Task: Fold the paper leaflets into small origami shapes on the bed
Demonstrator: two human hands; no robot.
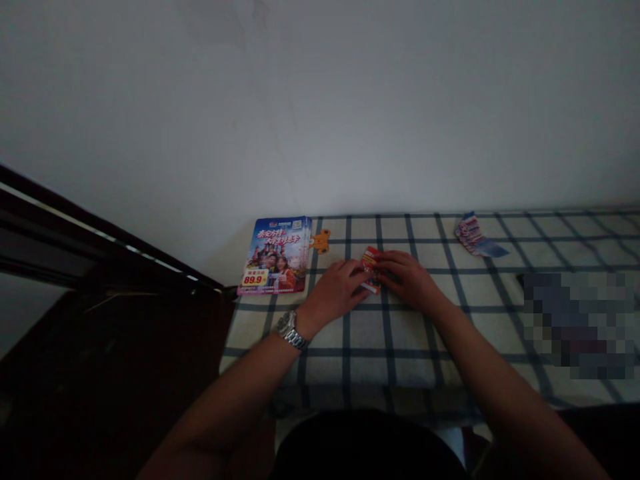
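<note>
A small red printed paper (pixel 371 261) with a white strip along its near edge lies low over the checked cloth, between my two hands. My left hand (pixel 337 290), with a metal watch (pixel 291 329) on its wrist, grips the paper's left side with closed fingers. From the right, the fingers of my right hand (pixel 407 277) close on its other side. Both hands partly cover the paper, so its full shape is hidden. Left of my hands lies a stack of printed leaflets (pixel 274 257), the top one blue and pink. An orange bear-shaped piece (pixel 321 241) pokes out beside the stack.
A blue and white checked cloth (pixel 320 340) covers the surface, which meets a pale wall (pixel 350 120). A folded blue-and-pink paper (pixel 477 239) rests at the back right. Nearer, on the right, a dark object (pixel 570 323) is blurred out. Dark framing (pixel 125 253) runs along the left.
</note>
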